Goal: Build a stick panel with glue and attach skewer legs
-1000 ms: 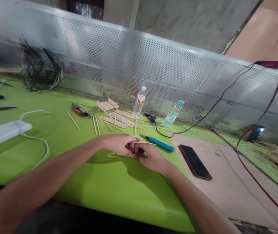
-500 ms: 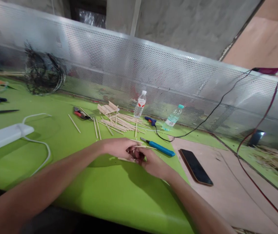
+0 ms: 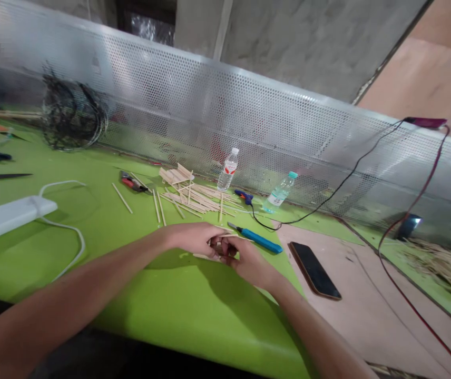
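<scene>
My left hand [image 3: 194,238] and my right hand [image 3: 247,259] meet over the green table [image 3: 162,310]. Both have their fingers pinched on thin wooden sticks [image 3: 233,237] held between them, just above the surface. A blue utility knife [image 3: 257,239] lies just beyond my right hand. Further back sits a pile of wooden sticks [image 3: 194,197] with a small stick frame [image 3: 176,175] on its left.
Two water bottles [image 3: 227,169] [image 3: 280,192], a blue glue gun [image 3: 244,196] with a black cord, red-handled pliers [image 3: 131,182], a white power strip [image 3: 8,218], a phone [image 3: 314,270] on brown board, a wire coil [image 3: 73,116], a perforated metal wall [image 3: 249,126].
My hands stay together on the sticks, shifting only slightly. The view has drifted a little.
</scene>
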Demonstrator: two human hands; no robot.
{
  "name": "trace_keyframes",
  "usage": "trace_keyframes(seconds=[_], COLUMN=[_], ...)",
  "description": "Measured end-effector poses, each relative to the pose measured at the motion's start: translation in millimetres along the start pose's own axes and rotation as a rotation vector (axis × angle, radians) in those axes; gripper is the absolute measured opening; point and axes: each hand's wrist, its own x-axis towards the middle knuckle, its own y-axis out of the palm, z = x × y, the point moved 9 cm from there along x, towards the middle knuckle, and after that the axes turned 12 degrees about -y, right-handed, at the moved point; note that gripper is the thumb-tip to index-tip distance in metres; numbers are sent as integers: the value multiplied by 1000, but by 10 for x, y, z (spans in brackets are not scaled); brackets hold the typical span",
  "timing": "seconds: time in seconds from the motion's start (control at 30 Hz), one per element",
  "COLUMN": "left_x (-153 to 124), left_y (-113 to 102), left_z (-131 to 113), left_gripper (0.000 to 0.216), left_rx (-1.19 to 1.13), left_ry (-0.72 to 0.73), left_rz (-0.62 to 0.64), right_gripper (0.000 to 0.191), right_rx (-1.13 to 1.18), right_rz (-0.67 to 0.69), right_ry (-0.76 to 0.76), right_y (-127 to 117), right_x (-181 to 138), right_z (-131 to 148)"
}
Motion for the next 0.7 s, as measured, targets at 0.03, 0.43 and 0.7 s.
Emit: trace_keyframes(seconds=[0.03, 0.43, 0.7], left_x=[0, -18, -9], left_y=[1, -6, 15], left_z=[-4, -40, -22], left_gripper=[43, 52, 49], left_rx=[-8, 7, 25], left_ry=[6, 2, 12], left_rz=[1, -23, -10], right_gripper=[22, 26, 23], right_rx=[-1, -111, -144], right_rz=[-2, 31, 52], right_ry=[-3, 47, 52], right_y=[-6, -16, -19], right_x=[2, -48, -42], right_z=[4, 65, 79])
